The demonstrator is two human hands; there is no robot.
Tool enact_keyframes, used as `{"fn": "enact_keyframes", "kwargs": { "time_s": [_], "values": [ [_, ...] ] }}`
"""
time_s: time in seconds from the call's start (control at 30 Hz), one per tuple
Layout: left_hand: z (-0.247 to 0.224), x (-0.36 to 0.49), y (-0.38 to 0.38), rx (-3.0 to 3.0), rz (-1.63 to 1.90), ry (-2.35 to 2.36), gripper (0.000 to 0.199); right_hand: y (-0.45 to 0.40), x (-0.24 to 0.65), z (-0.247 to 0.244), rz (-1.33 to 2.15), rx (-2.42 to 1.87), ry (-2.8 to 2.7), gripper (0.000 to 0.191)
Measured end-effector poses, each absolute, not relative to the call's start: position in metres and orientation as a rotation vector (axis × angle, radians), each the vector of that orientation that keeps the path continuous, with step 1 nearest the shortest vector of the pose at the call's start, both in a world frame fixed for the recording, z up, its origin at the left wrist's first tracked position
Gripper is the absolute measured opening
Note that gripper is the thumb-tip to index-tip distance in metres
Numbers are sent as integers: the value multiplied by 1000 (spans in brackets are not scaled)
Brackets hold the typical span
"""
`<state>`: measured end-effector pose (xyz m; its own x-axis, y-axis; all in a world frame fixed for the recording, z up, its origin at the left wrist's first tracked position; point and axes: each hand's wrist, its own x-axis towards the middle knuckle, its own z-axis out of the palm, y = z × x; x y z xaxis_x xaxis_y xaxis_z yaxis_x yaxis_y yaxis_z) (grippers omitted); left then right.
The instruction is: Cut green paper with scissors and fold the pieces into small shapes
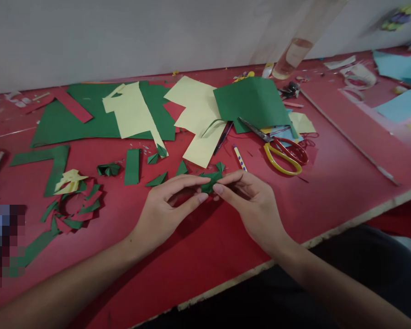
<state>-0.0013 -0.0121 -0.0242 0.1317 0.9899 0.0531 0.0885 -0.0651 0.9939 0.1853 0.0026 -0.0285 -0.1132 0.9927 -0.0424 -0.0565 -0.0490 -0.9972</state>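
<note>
Between my fingertips is a small piece of folded green paper (210, 181). My left hand (171, 196) pinches its left end between thumb and forefinger. On its right end, the thumb and fingers of my right hand (251, 192) press together. Just beyond my hands lie several green paper scraps (156, 179), and a cut green paper strip (132, 167) rests to their left. Farther left sits a ring of folded red and green paper (93, 203), with a folded yellow paper piece (70, 182) at its upper edge. A pleated dark green paper piece (108, 169) lies near it.
Scissors with red and yellow handles (284, 155) lie right of my hands, beside a dotted pen (239, 157). Large green sheets (253, 100) and cut yellow sheets (198, 107) spread along the back. A clear bottle (291, 57) stands by the wall. The table's worn edge (233, 279) runs in front.
</note>
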Motion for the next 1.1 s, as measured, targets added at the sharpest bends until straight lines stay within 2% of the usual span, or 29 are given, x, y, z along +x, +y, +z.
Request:
{"fn": "enact_keyframes", "kwargs": {
  "time_s": [0.57,0.7,1.1],
  "values": [
    [-25,8,-14,1309,1241,1130,23,-1,179,-30,1354,-1129,-1148,16],
    [-26,9,-14,1292,1187,1210,30,-2,178,-28,1283,-1170,-1154,18],
    [-26,12,-17,1463,1200,1380,29,-3,174,-26,1265,-1168,-1104,25]
  ]
}}
